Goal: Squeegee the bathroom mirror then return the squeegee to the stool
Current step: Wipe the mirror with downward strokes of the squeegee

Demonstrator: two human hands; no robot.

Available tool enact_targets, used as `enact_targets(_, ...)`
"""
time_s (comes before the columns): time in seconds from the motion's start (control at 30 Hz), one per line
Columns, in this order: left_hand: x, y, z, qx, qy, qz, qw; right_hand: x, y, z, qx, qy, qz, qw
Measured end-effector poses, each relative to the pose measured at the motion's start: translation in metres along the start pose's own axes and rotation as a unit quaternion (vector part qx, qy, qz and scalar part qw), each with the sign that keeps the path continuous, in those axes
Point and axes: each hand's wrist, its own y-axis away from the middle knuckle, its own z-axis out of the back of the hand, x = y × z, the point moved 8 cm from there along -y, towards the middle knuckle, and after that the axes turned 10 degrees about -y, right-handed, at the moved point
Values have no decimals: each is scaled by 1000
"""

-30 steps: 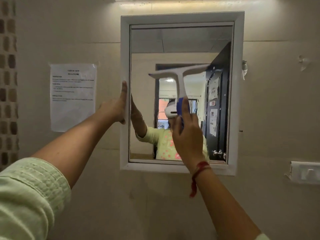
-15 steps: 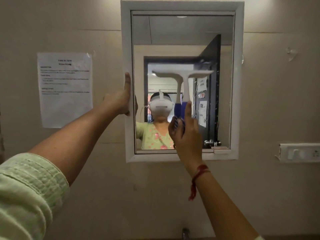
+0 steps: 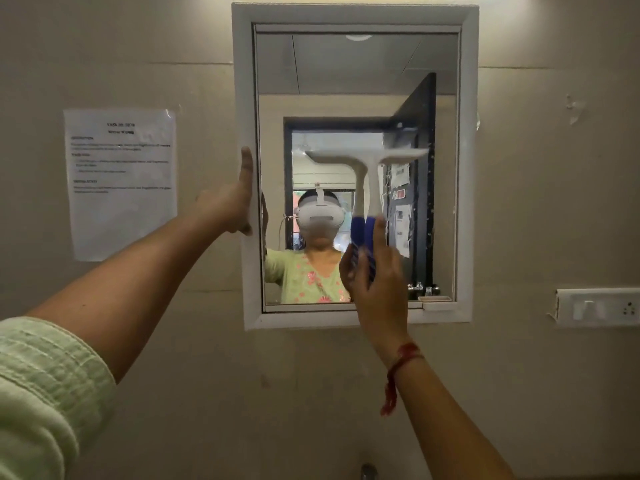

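A white-framed mirror (image 3: 467,168) hangs on the beige wall. My right hand (image 3: 375,282) grips the blue handle of a white squeegee (image 3: 369,161), whose blade lies level against the glass at mid height, right of centre. My left hand (image 3: 232,206) presses flat on the mirror frame's left edge, thumb up. The stool is out of view.
A printed paper sheet (image 3: 121,181) is taped to the wall left of the mirror. A white switch plate (image 3: 599,308) sits on the wall at lower right. A metal tap tip (image 3: 369,472) shows at the bottom edge.
The squeegee blade has slid a little down the glass and levelled out. My left hand has stayed on the frame's left edge while the view shifted.
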Motion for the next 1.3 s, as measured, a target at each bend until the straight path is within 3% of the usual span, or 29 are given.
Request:
enact_targets(0.17, 0, 1, 0, -8, -26, 0, 1000, -18, 77, -7, 58, -40, -26, 997)
enact_targets(0.4, 0, 7, 2, 0, -24, 10, 1000, -9, 13, 2, -13, -37, -13, 999)
enact_targets(0.67, -4, 6, -1, 12, -31, -1, 999, -41, 109, 3, 87, -10, -35, 996)
enact_targets(0.93, 7, -4, -2, 9, 26, 8, 1000, -28, 48, 13, 20, -56, -37, 998)
enact_targets(1.17, 4, -1, -2, 5, 2, -13, 1000, -57, 138, 6, 88, -16, -86, 992)
enact_targets(1.3, 5, 3, 3, -2, -42, -12, 999, -50, 118, 6, 70, -24, -75, 994)
